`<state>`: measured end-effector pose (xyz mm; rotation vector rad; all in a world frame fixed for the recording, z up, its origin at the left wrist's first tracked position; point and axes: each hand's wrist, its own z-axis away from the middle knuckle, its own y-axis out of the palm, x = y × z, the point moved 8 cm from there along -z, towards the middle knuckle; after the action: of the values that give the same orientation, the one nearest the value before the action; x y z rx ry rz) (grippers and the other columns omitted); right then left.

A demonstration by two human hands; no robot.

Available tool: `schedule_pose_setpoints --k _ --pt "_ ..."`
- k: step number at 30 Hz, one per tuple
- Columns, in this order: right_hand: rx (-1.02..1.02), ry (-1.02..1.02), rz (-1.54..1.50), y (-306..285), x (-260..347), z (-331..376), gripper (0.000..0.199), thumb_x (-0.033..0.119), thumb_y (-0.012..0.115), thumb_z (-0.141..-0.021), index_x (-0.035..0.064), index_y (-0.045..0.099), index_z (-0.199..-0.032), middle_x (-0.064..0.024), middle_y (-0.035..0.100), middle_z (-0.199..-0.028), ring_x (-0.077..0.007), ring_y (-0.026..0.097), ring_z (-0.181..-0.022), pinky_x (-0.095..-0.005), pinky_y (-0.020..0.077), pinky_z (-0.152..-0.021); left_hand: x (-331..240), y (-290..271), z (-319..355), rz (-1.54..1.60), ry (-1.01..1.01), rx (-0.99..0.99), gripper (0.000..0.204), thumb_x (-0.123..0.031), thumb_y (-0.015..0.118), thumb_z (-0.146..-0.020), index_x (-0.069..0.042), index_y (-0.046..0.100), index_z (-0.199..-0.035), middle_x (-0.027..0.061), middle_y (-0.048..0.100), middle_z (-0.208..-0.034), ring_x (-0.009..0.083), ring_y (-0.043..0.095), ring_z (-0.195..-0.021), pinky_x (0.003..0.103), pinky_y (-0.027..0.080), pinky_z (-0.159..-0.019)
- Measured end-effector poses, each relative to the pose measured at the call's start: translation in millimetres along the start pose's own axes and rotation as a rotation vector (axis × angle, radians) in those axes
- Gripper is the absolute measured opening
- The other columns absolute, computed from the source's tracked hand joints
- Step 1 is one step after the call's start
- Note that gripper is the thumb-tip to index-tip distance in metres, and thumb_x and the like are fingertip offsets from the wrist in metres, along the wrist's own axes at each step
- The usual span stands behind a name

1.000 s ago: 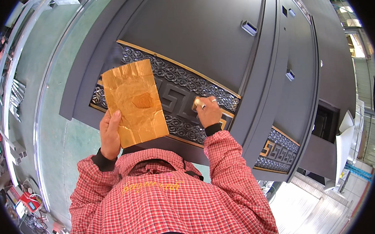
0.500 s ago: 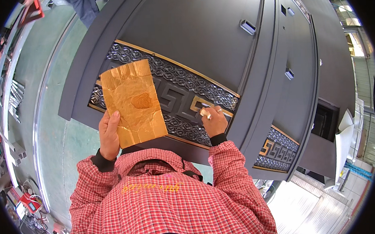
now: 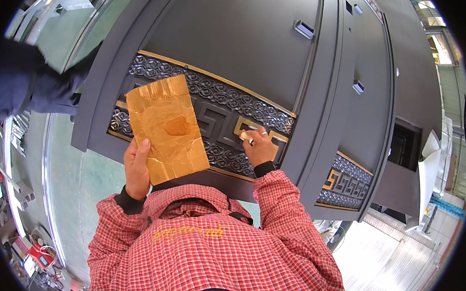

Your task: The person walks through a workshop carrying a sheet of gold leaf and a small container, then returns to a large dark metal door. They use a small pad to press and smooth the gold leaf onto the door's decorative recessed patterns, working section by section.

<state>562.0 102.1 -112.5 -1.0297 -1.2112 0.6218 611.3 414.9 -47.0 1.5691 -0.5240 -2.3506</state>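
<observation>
My left hand grips a flat piece of gold-brown cardboard by its lower left edge, thumb on top. On the cardboard is a darker, wet-looking patch. My right hand is closed on a small pale piece whose kind I cannot make out. That hand is at the raised key-pattern strip of a dark grey door panel, beside a gold-coloured part of the pattern. The rest of the visible key pattern is mostly dark. The cardboard covers the panel's left part.
Dark scrollwork and thin gold trim border the key pattern. A second decorated panel lies to the right. At the far left a person in dark trousers is close to the panel. Tools and cables are at lower left.
My right hand has shifted slightly left along the key pattern with the pale piece. The cardboard has barely moved. The person at upper left has come nearer, beside the panel.
</observation>
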Motion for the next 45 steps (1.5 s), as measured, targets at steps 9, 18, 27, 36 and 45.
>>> schedule_pose_setpoints --k 9,18,27,36,45 --pt "-0.056 0.079 -0.016 -10.1 -9.6 2.5 0.013 0.019 0.066 -0.072 0.0137 0.066 -0.084 -0.005 0.058 -0.087 -0.0269 0.061 -0.073 -0.0385 0.049 -0.063 -0.6 3.3 -0.2 0.001 -0.004 0.028 0.035 -0.016 0.04 -0.097 0.003 0.043 -0.126 0.0102 0.055 -0.12 0.0165 0.057 -0.105 0.028 0.046 -0.09" --pt "-0.05 0.107 -0.029 -19.4 -8.9 15.0 0.013 0.018 0.066 -0.072 0.0136 0.067 -0.084 -0.0067 0.06 -0.087 -0.029 0.061 -0.074 -0.0402 0.0491 -0.062 1.0 1.7 -0.1 0.005 -0.003 0.028 0.036 -0.016 0.04 -0.097 0.003 0.042 -0.128 0.01 0.055 -0.12 0.0161 0.057 -0.105 0.028 0.046 -0.09" --pt "0.075 0.11 -0.017 -1.6 -9.7 36.7 0.011 0.019 0.066 -0.073 0.0141 0.065 -0.083 -0.0073 0.058 -0.087 -0.0299 0.061 -0.075 -0.0411 0.0493 -0.063 1.5 -0.1 -1.1 0.001 0.001 0.051 0.036 -0.015 0.04 -0.097 0.003 0.042 -0.128 0.0097 0.055 -0.12 0.0159 0.057 -0.104 0.028 0.046 -0.09" --pt "0.014 0.069 0.026 3.2 -12.1 32.4 0.013 0.021 0.065 -0.073 0.0124 0.067 -0.082 -0.0045 0.059 -0.084 -0.0245 0.061 -0.069 -0.0378 0.049 -0.062 2.3 2.0 -3.1 0.008 -0.019 0.057 0.035 -0.015 0.04 -0.097 0.003 0.043 -0.127 0.0095 0.056 -0.119 0.016 0.057 -0.104 0.028 0.046 -0.089" --pt "-0.135 0.067 -0.472 -86.2 62.1 11.5 0.025 -0.001 0.068 -0.069 0.0026 0.065 -0.093 -0.0083 0.058 -0.088 -0.0148 0.059 -0.066 -0.0248 0.0511 -0.06 7.9 10.9 -5.0 0.063 -0.059 0.134 0.031 -0.013 0.041 -0.097 0.002 0.046 -0.124 0.0073 0.058 -0.115 0.0126 0.056 -0.101 0.026 0.046 -0.086"
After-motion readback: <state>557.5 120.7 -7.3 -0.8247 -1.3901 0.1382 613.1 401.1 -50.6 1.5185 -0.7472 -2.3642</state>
